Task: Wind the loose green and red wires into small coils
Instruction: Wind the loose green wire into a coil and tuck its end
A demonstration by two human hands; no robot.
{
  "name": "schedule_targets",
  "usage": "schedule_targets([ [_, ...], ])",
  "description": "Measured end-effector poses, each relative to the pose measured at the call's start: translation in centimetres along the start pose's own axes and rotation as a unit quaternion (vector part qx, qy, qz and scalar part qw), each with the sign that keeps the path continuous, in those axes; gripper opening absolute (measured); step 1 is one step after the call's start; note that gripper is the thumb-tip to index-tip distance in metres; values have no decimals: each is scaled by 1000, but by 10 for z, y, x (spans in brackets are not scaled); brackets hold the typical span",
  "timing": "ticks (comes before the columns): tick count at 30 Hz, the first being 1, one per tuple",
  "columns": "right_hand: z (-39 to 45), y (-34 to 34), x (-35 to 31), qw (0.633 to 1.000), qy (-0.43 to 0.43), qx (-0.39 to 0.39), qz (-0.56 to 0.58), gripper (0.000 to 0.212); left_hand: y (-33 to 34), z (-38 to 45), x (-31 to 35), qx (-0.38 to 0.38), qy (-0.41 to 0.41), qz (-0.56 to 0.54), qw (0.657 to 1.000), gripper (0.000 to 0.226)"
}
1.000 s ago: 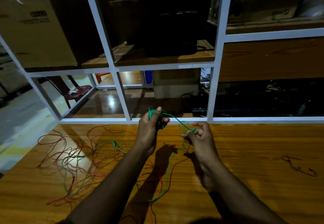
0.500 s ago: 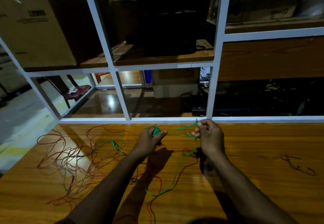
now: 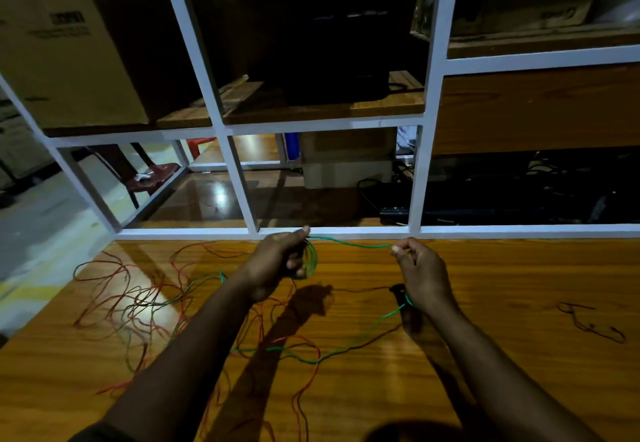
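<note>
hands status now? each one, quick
Left hand: closed, gripping the green coil.
Right hand: closed, pinching the green wire.

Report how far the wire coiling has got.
Done: no finished coil shows on the table. In hand: the left hand grips a small green coil; its green wire runs across to the right hand, which pinches it, and the tail trails down onto the table. Left: that tail, plus the loose tangle of red and green wires on the left. A dark scrap lies far right.
</note>
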State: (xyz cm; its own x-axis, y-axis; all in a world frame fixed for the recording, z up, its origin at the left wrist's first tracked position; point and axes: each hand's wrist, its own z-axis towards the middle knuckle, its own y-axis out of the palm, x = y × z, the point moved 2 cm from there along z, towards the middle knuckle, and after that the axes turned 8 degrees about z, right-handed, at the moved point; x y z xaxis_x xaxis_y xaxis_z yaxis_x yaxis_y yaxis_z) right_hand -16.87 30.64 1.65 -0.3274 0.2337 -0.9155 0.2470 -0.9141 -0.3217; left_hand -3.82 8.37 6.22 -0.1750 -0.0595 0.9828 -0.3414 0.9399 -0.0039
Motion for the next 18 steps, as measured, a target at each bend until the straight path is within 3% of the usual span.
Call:
schedule_targets([
  [1, 2, 0, 3, 1000, 7, 14, -8, 12, 7, -4, 1, -79, -37, -67, 994, 36],
  [4, 3, 6, 9, 999, 23, 20, -26, 10, 26, -15, 5, -296, -113, -243, 917, 34],
  [6, -1, 15, 10, 997, 41, -14, -57, 11, 35, -19, 14, -326, -79, -281, 899, 27],
  [9, -19, 30, 7, 991, 47, -84, -91, 15, 42, -18, 31, -209, 3, -310, 927, 23],
  [12, -45, 46, -10, 968, -12, -238, -77, 19, 44, -12, 41, -95, 81, -333, 935, 28],
  [14, -59, 52, -28, 943, -63, -317, -79, 18, 44, -9, 38, -52, 110, -279, 953, 30],
  [16, -63, 51, -45, 929, -101, -349, -63, 14, 39, -5, 26, 0, 140, -87, 986, 36],
  [18, -63, 43, -59, 929, -108, -351, -50, 9, 34, -4, 15, 54, 172, 157, 971, 39],
])
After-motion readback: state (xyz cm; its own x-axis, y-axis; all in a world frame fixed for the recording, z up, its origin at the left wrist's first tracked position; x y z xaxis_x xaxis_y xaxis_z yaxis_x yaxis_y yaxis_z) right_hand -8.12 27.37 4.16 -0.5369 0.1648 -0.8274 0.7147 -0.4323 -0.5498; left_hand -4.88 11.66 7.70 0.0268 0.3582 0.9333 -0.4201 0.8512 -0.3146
